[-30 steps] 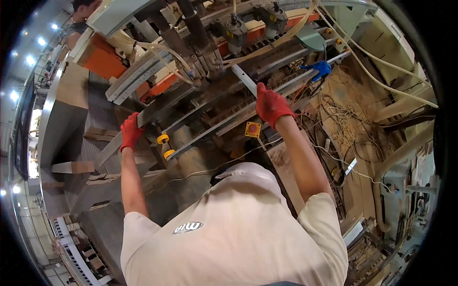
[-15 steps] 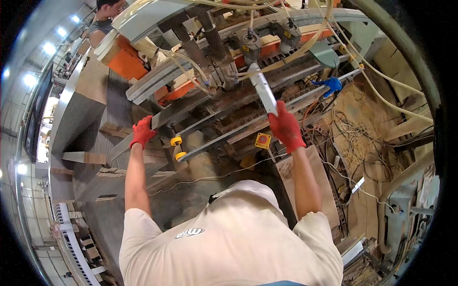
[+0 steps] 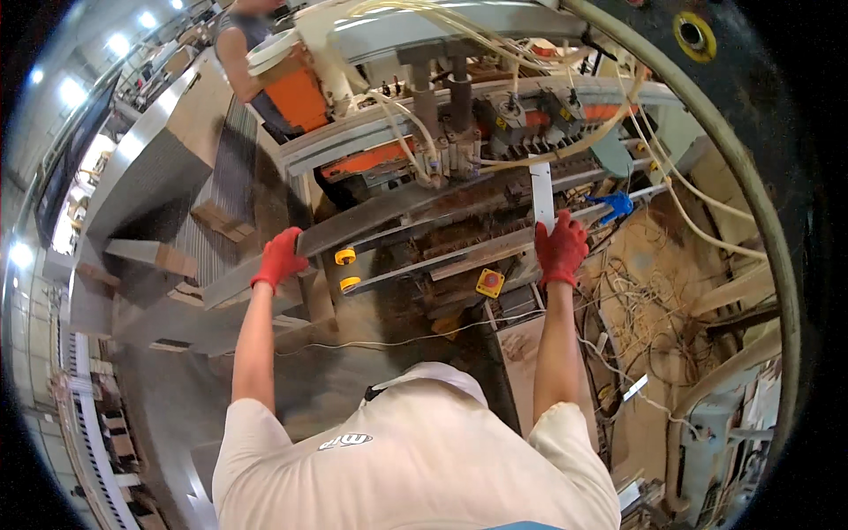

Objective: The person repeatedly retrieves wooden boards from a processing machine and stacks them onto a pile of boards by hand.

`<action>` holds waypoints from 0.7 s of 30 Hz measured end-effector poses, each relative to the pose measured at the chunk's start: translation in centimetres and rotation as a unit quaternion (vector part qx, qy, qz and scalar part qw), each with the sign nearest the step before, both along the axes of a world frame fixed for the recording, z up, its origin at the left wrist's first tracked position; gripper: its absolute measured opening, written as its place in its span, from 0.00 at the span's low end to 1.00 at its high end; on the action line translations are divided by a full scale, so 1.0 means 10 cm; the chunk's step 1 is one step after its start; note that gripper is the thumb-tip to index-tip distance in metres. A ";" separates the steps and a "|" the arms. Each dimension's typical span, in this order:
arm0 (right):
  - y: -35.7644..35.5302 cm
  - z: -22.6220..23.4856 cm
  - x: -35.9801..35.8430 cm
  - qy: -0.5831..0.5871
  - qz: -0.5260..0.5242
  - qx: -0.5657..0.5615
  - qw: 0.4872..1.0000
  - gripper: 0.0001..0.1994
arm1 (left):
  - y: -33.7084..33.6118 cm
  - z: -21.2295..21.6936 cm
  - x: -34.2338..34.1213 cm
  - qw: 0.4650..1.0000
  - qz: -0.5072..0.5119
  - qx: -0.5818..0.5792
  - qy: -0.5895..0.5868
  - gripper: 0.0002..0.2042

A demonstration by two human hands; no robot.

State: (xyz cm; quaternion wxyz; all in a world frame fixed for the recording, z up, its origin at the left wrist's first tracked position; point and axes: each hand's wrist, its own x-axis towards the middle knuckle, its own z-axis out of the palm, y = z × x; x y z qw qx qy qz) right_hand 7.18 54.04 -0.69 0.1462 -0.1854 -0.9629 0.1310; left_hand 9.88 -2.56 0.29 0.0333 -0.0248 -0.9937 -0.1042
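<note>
left hand: red glove, we keep it clamped on the near-left end of the long grey panel, same grip as a second ago.
right hand: red glove, closed on the narrow pale strip.
change: strip swung from slanted to nearly upright, pointing far toward the drill heads.
panel: lies on the machine bed, running left-near to right-far.
read: we judge the strip is being lined up.
far left: another person at the orange housing.
</note>
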 end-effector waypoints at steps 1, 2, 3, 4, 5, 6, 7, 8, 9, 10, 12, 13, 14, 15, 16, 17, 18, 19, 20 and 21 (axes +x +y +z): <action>-0.08 0.02 0.08 0.085 0.020 0.017 0.996 0.24 | 0.02 -0.04 0.24 0.998 -0.011 0.002 0.060 0.31; -0.16 0.03 0.15 0.168 0.040 0.033 0.984 0.23 | 0.03 -0.08 0.51 0.993 0.002 -0.029 0.113 0.31; -0.29 0.02 0.20 0.218 0.063 0.011 0.974 0.22 | 0.05 -0.12 0.79 0.984 0.015 -0.061 0.164 0.31; -0.42 -0.01 0.23 0.216 0.069 0.014 0.974 0.22 | 0.11 -0.10 1.06 0.982 0.059 -0.081 0.160 0.32; -0.56 -0.05 0.26 0.214 0.106 -0.031 0.971 0.21 | 0.17 -0.07 1.37 0.977 0.107 -0.100 0.153 0.32; -0.72 -0.08 0.30 0.208 0.144 -0.079 0.964 0.20 | 0.21 -0.05 1.69 0.977 0.120 -0.097 0.147 0.32; -0.88 -0.09 0.33 0.205 0.177 -0.079 0.960 0.20 | 0.25 -0.05 1.99 0.970 0.153 -0.110 0.152 0.31; -1.04 -0.10 0.36 0.199 0.192 -0.077 0.958 0.20 | 0.28 -0.08 2.26 0.962 0.187 -0.124 0.155 0.31; -1.21 -0.09 0.39 0.182 0.219 -0.070 0.956 0.20 | 0.30 -0.11 2.53 0.960 0.206 -0.120 0.149 0.31; -1.36 -0.09 0.40 0.165 0.247 -0.063 0.953 0.20 | 0.33 -0.14 2.78 0.949 0.230 -0.135 0.170 0.30; -1.62 -0.10 0.36 0.169 0.300 -0.041 0.938 0.20 | 0.35 -0.25 3.27 0.932 0.275 -0.149 0.184 0.29; -1.74 -0.11 0.36 0.163 0.335 -0.127 0.919 0.19 | 0.32 -0.34 3.53 0.911 0.293 -0.182 0.224 0.29; -1.86 -0.10 0.37 0.153 0.366 -0.212 0.893 0.18 | 0.29 -0.41 3.77 0.888 0.309 -0.217 0.262 0.28; -2.03 -0.07 0.40 0.112 0.372 -0.435 0.812 0.17 | 0.29 -0.45 3.99 0.865 0.316 -0.258 0.293 0.23; -2.19 0.05 0.46 0.099 0.388 -0.432 0.808 0.17 | 0.35 -0.43 4.17 0.861 0.335 -0.258 0.283 0.23; -2.31 0.21 0.53 0.024 0.452 -0.522 0.723 0.17 | 0.41 -0.38 4.35 0.834 0.351 -0.280 0.321 0.21; -2.45 0.40 0.64 -0.054 0.502 -0.600 0.620 0.18 | 0.46 -0.36 4.51 0.804 0.364 -0.305 0.358 0.18; -2.61 0.57 0.81 -0.085 0.520 -0.568 0.633 0.24 | 0.46 -0.43 4.73 0.783 0.387 -0.327 0.360 0.14; -2.79 0.72 1.02 -0.096 0.528 -0.564 0.628 0.24 | 0.50 -0.45 4.89 0.779 0.400 -0.329 0.353 0.14; -2.96 0.84 1.24 -0.043 0.577 -0.526 0.623 0.29 | 0.56 -0.45 5.04 0.756 0.429 -0.348 0.352 0.15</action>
